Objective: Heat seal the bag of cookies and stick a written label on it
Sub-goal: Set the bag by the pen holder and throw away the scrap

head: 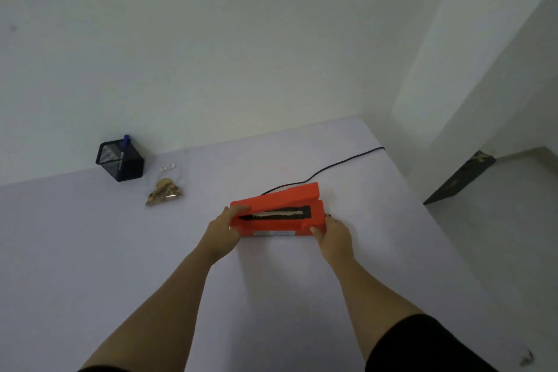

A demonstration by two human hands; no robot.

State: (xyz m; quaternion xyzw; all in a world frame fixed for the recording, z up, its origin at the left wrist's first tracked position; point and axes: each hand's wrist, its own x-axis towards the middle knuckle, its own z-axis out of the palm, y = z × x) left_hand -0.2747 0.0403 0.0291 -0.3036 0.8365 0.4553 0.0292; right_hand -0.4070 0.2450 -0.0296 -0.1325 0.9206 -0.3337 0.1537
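Observation:
A red heat sealer (277, 214) lies on the pale table (90, 251), its lid raised a little at the back so the black sealing strip shows. My left hand (225, 228) grips its left end, thumb on top. My right hand (333, 232) holds its right end. A clear bag of cookies (164, 190) lies flat to the far left, apart from both hands, with a small white label (167, 167) at its upper end.
A black mesh pen holder (120, 160) with a blue pen (125, 142) stands near the wall at the back left. The sealer's black cord (338, 164) runs back right to the table's edge. The table's right edge drops to the floor.

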